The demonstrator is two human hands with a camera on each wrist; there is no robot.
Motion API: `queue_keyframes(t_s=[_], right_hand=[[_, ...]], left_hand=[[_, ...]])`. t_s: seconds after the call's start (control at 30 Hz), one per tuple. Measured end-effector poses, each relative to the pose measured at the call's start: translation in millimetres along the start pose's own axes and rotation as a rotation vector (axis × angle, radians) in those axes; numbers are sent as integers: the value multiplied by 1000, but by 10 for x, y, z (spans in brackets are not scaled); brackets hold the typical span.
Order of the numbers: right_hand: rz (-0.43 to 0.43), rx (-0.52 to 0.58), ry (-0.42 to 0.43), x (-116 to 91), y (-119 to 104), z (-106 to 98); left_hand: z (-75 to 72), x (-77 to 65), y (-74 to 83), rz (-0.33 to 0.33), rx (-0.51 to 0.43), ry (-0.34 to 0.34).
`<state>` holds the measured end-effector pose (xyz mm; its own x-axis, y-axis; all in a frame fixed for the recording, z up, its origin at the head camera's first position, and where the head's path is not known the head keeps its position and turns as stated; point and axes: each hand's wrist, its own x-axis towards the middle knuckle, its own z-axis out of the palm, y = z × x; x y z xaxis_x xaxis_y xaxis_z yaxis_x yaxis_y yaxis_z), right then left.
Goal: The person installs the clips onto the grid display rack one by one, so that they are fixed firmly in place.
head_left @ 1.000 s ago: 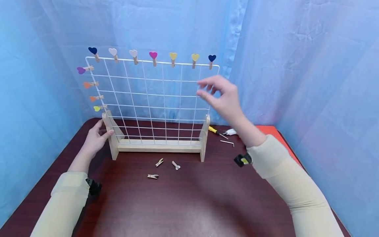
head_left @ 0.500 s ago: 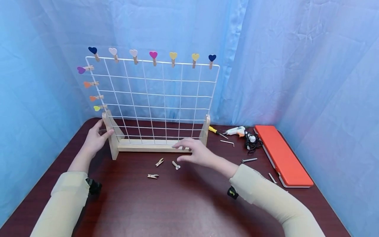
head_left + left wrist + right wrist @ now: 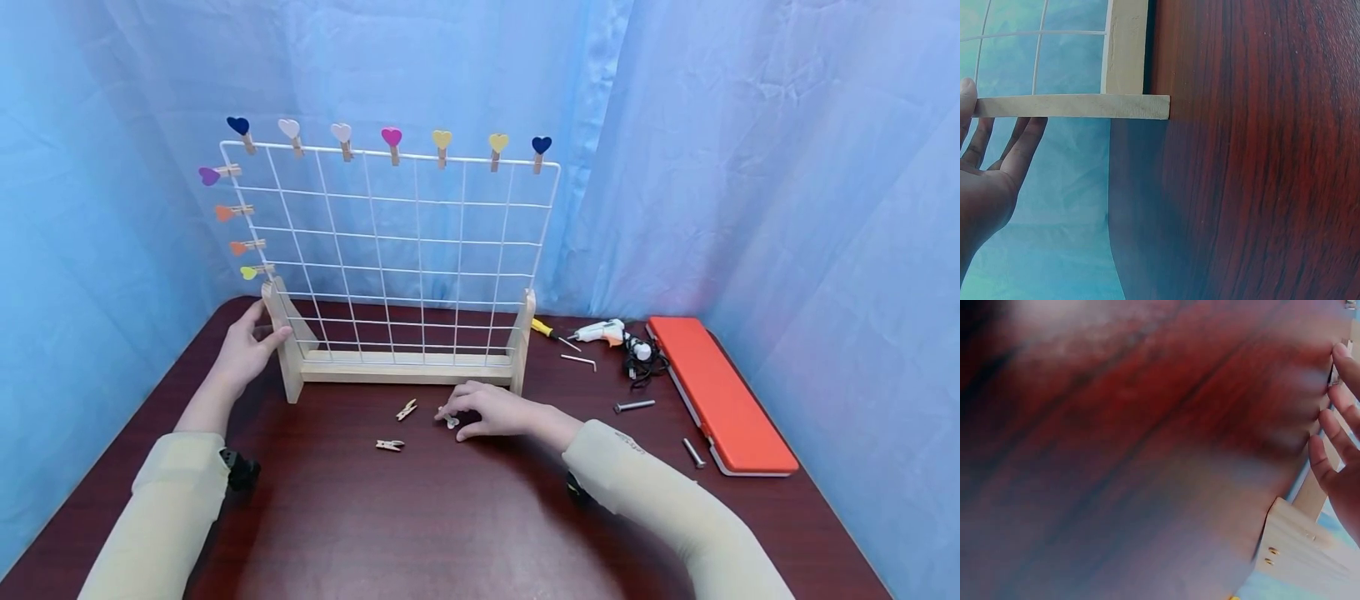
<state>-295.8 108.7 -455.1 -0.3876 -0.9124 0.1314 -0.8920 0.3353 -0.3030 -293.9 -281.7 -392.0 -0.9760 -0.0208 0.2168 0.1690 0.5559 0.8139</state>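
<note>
My left hand point(image 3: 242, 354) grips the left wooden upright point(image 3: 282, 346) of a stand that holds a white wire grid point(image 3: 420, 242). In the left wrist view, that upright point(image 3: 1079, 106) lies between thumb and fingers. My right hand point(image 3: 497, 412) is lowered to the table at a small clothespin point(image 3: 452, 422) with a pale heart; its fingertips reach over the pin, thumb apart on the near side. Two more wooden clothespins, a farther one point(image 3: 407, 409) and a nearer one point(image 3: 389, 446), lie left of it. Heart clothespins, such as a pink one point(image 3: 392, 137), line the grid's top and left edges.
On the table's right side are a yellow screwdriver point(image 3: 543, 327), a hex key point(image 3: 579, 359), a white glue gun point(image 3: 600, 332) with black cord, two bolts, one point(image 3: 634, 407) nearer the stand, and a long orange case point(image 3: 716, 392). Blue curtains point(image 3: 750, 167) hang around the table.
My right hand has come down from beside the grid's upper right edge to the pale-heart clothespin on the table. The left hand stays on the upright.
</note>
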Motion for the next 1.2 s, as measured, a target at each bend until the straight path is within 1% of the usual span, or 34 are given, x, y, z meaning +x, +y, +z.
queue_keyframes(t_s=[0.07,0.17,0.33,0.47,0.57,0.63,0.77,0.83,0.9,1.07,1.2], right_hand=[[-6,-7,-4,16,4,15],[1,21,2,37,-27,5],[42,82,15,35,-82,-20],[74,86,28,19,-100,-29],[73,70,60,-2,-118,-66],[48,67,99,-15,-138,-117],[-36,54,196,-43,-211,-287],[-64,30,246,-66,-245,-385],[-53,24,298,-98,-278,-482],[15,35,403,-203,-358,-775],[5,20,481,-298,-413,-1059]], left_hand=[[-2,-2,7,1,-1,1],[-5,-1,12,6,-1,4],[-1,7,-2,7,8,7],[-1,15,-23,0,16,7],[-1,21,-33,-1,10,4],[0,24,-37,-2,7,0],[-1,24,-36,-1,0,0],[-2,22,-34,-3,1,0],[-3,18,-26,-3,0,1],[-6,15,-2,-5,5,3],[-5,9,0,-18,14,-2]])
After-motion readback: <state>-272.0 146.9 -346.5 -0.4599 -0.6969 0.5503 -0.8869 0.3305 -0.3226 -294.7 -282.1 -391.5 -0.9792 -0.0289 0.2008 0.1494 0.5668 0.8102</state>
